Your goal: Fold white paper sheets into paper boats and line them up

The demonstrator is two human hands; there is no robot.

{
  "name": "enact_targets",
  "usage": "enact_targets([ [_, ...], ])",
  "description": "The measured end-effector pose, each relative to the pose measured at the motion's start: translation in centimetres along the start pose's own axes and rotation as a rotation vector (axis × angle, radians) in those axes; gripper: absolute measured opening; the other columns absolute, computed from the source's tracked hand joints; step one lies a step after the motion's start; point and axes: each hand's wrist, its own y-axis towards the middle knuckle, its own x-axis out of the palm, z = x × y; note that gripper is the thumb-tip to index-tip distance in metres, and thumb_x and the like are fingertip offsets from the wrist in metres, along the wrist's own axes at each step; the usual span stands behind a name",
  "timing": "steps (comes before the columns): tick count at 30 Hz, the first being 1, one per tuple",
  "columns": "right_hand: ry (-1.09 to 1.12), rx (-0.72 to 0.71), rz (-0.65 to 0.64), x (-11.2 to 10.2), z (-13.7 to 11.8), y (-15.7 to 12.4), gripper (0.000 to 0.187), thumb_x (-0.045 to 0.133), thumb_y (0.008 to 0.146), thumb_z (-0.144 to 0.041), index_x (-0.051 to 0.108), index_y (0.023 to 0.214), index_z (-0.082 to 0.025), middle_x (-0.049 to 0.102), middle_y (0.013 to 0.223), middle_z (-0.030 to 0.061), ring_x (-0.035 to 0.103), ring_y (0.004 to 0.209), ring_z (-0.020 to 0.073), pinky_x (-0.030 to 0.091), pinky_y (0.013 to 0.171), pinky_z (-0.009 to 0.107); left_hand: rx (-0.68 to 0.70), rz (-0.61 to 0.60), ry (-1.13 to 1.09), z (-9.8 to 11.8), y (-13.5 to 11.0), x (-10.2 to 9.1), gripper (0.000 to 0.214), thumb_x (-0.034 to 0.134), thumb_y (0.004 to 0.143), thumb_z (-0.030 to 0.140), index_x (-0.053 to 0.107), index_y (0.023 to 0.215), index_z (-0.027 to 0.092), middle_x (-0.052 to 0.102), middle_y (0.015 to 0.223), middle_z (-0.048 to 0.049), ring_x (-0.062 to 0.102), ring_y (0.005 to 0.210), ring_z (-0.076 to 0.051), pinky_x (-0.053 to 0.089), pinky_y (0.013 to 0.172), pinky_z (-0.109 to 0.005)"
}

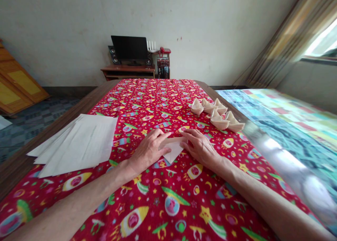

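Note:
A folded sheet of white paper (171, 150) lies on the red patterned cloth in front of me, its lower part narrowing to a point. My left hand (154, 144) holds the paper's left end between thumb and fingers. At the right end, the fingers of my right hand (198, 144) are closed on the same sheet and cover its corner. Beyond my right hand stand several folded paper boats (218, 121) in a cluster. To the left lies a fanned stack of flat paper sheets (86, 142), the top one with faint printing.
The red cloth (168, 213) covers most of a brown wooden table (15, 174). A bed (289, 128) adjoins the right side. Past the far end are a monitor (130, 48) on a desk (129, 69) and a red telephone (163, 51). A wooden cabinet (18, 81) stands left.

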Motion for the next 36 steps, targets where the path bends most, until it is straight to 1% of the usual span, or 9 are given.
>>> enact_targets([
  [5,0.025,-0.017,-0.010,-0.3,-0.6,0.5,0.012,0.053,0.088,-0.024,0.063,0.086,-0.018,0.060,0.100,0.0083,0.056,0.087,0.0178,0.046,0.075,0.031,-0.116,0.032,-0.102,-0.2,0.3,0.3,0.041,0.073,0.072,0.024,0.058,0.111,0.022,0.056,0.099,-0.0017,0.060,0.090,-0.018,0.051,0.081,-0.031],
  [8,0.064,0.018,-0.064,-0.3,-0.7,0.8,0.010,0.053,0.087,-0.021,0.062,0.085,-0.018,0.060,0.084,0.0042,0.055,0.077,0.0149,0.043,0.069,0.027,-0.153,0.042,-0.144,-0.7,0.6,0.6,0.033,0.076,0.068,0.025,0.061,0.098,0.020,0.061,0.094,-0.0013,0.062,0.086,-0.018,0.051,0.077,-0.030],
  [13,0.215,0.146,-0.115,-0.1,-0.4,1.0,0.007,0.059,0.083,-0.022,0.063,0.078,-0.018,0.059,0.078,0.0000,0.054,0.066,0.0110,0.039,0.059,0.022,-0.169,0.007,-0.196,-1.7,0.9,0.8,0.021,0.075,0.069,0.027,0.064,0.084,0.019,0.063,0.081,0.0018,0.061,0.072,-0.014,0.047,0.066,-0.024],
  [17,0.174,0.095,-0.085,-0.2,-0.6,1.0,0.008,0.058,0.083,-0.019,0.063,0.077,-0.017,0.060,0.077,0.0012,0.054,0.068,0.0115,0.039,0.061,0.022,-0.130,-0.027,-0.215,-1.6,1.0,0.2,0.006,0.070,0.074,0.021,0.065,0.073,0.018,0.061,0.073,0.0018,0.058,0.066,-0.012,0.043,0.060,-0.022],
  [19,0.096,0.027,-0.068,-0.3,-0.7,0.8,0.012,0.056,0.086,-0.019,0.062,0.076,-0.017,0.059,0.077,0.0023,0.053,0.070,0.0126,0.039,0.064,0.024,-0.065,-0.014,-0.171,-1.5,0.8,-0.2,0.009,0.065,0.078,0.017,0.064,0.069,0.017,0.060,0.072,0.0005,0.058,0.068,-0.012,0.044,0.063,-0.023],
  [24,-0.156,-0.203,-0.085,-0.9,-1.0,0.4,0.023,0.045,0.093,-0.022,0.060,0.076,-0.017,0.059,0.080,0.0045,0.048,0.076,0.0155,0.035,0.070,0.029,0.195,-0.054,0.066,-1.5,0.1,-1.4,0.016,0.051,0.090,0.016,0.062,0.078,0.016,0.061,0.081,-0.0031,0.056,0.082,-0.016,0.046,0.075,-0.028],
  [28,-0.251,-0.314,-0.137,-1.5,-1.2,0.1,0.025,0.039,0.095,-0.020,0.060,0.082,-0.017,0.059,0.086,0.0060,0.046,0.078,0.0169,0.032,0.070,0.031,0.314,-0.139,0.259,-1.2,-0.5,-2.3,0.018,0.045,0.093,0.016,0.062,0.086,0.016,0.060,0.085,-0.0036,0.054,0.086,-0.018,0.046,0.078,-0.030],
  [32,-0.278,-0.343,-0.157,-1.6,-1.2,0.0,0.027,0.038,0.096,-0.020,0.061,0.082,-0.017,0.060,0.087,0.0068,0.046,0.078,0.0178,0.033,0.070,0.032,0.310,-0.172,0.288,-1.0,-1.1,-2.7,0.018,0.045,0.093,0.015,0.061,0.102,0.017,0.060,0.095,-0.0043,0.054,0.092,-0.018,0.047,0.083,-0.032],
  [36,-0.197,-0.201,-0.120,-1.0,-0.8,0.1,0.024,0.042,0.095,-0.022,0.062,0.083,-0.017,0.060,0.080,0.0050,0.049,0.077,0.0165,0.036,0.070,0.029,0.215,-0.105,0.187,-1.4,-1.2,-2.1,0.020,0.045,0.094,0.019,0.060,0.107,0.016,0.062,0.097,-0.0048,0.056,0.094,-0.018,0.048,0.084,-0.031],
])
